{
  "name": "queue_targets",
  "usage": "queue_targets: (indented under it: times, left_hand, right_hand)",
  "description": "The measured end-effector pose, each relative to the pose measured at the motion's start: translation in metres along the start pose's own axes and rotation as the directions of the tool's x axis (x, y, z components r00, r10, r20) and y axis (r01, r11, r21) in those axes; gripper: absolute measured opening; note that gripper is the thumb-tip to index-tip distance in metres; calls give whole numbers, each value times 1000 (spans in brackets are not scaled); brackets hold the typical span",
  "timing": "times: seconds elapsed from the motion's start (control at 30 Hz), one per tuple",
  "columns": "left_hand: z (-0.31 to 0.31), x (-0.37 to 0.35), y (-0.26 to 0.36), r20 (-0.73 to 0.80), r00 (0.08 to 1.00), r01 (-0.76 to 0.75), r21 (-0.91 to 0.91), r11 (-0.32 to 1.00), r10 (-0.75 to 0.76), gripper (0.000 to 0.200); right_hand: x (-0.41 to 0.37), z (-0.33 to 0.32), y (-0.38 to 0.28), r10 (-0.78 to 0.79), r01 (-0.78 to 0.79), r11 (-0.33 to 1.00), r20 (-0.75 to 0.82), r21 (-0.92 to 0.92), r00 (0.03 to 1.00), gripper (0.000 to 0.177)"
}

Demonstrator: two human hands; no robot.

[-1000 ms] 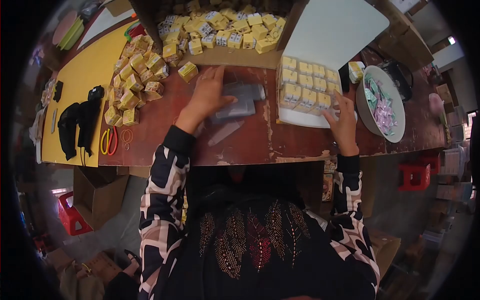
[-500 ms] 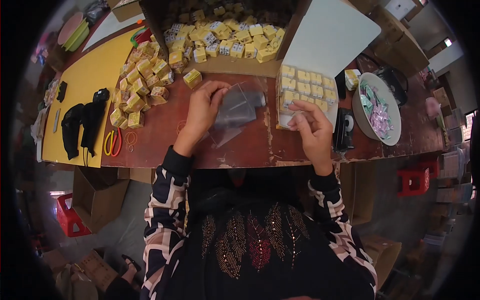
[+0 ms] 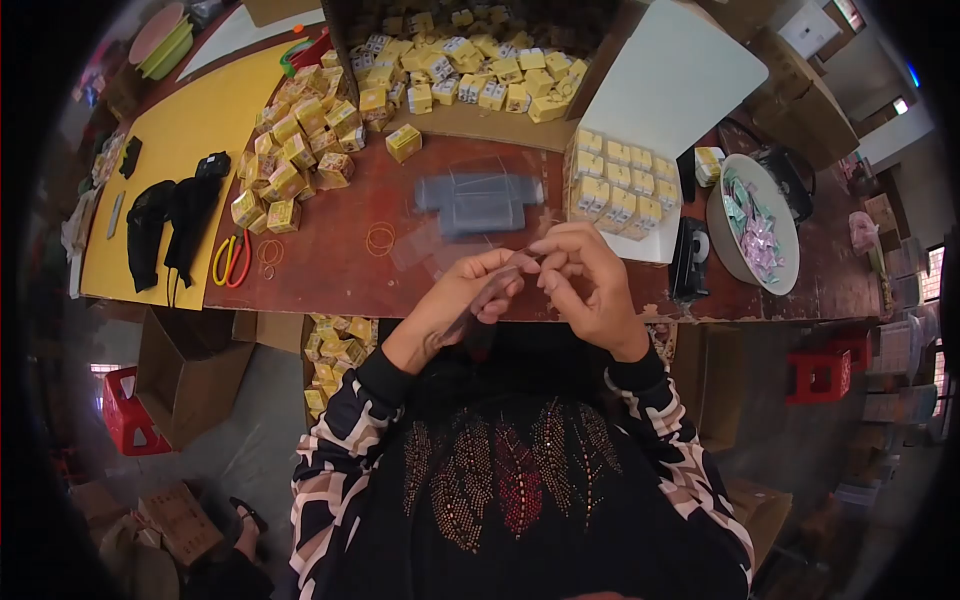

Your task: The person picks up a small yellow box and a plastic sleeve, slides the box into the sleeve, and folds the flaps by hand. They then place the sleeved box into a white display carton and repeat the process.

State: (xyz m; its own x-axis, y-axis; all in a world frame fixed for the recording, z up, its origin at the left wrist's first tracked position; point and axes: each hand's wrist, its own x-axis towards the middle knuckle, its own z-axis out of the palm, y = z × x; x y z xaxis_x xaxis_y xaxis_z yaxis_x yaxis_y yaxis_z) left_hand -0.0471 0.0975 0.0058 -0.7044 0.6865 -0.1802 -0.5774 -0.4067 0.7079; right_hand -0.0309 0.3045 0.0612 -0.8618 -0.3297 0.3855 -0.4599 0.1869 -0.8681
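Observation:
My left hand (image 3: 465, 290) is closed on a thin clear plastic sheet (image 3: 488, 294), held up near the front edge of the table. Bent fingers of my right hand (image 3: 592, 285) meet the sheet's upper end, pinched together there. Just beyond my hands lies a stack of flat clear plastic sheets (image 3: 482, 208). To the right, small yellow-and-white boxes (image 3: 620, 178) stand in rows on a white board. A single yellow box (image 3: 404, 143) sits behind the stack.
A heap of yellow boxes (image 3: 290, 165) lies left, with more in a large carton (image 3: 470, 118) behind. Rubber bands (image 3: 380, 238) and red-and-yellow-handled cutters (image 3: 233, 262) lie nearer. At right are a tape dispenser (image 3: 690, 262) and a bowl (image 3: 722, 230) of small packets.
My left hand has drawn back from the plastic stack with a sheet. My right hand has left the rows of boxes and moved left to meet it. The view has shifted slightly.

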Motion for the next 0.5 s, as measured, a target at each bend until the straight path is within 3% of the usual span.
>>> queue_targets:
  times: [0.03,0.07,0.13,0.17,0.23,0.27,0.33,0.4,0.43,0.5]
  left_hand:
    - [-3,0,-4,-1,1000,-3,-2,1000,3,24]
    - [-8,1,-9,-32,999,-1,17,1000,2,25]
    - [-11,0,-12,-66,998,-1,30,1000,3,25]
    - [-11,0,-12,-69,997,29,114,993,-21,28]
    - [-7,-5,-9,-78,996,58,193,979,-44,31]
    - [-4,-9,-6,-62,998,20,250,968,-5,36]
    - [-4,-16,0,-46,998,-19,302,953,35,41]
    - [-15,-28,8,188,963,-256,427,867,192,49]
    - [-8,-33,13,181,964,-254,425,869,194,49]
    - [9,-45,24,75,987,-159,587,794,143,53]
  right_hand:
    - [1,-7,-4,70,-67,997,117,-27,991,27]
    - [2,-11,-7,70,-67,997,120,-27,990,27]
    - [8,-17,-16,158,-160,987,398,-28,904,24]
    - [11,-17,-23,159,-162,986,404,-28,901,24]
    - [17,-17,-33,360,-356,928,523,-111,773,21]
    - [18,-16,-27,360,-357,927,529,-112,769,21]
    - [20,-15,-10,152,-102,987,486,-128,861,15]
    - [20,-11,-5,111,-82,993,476,-81,873,12]
    - [21,-9,-4,67,-57,998,462,-35,884,9]
    - [24,-4,-6,100,-84,995,485,-54,869,9]
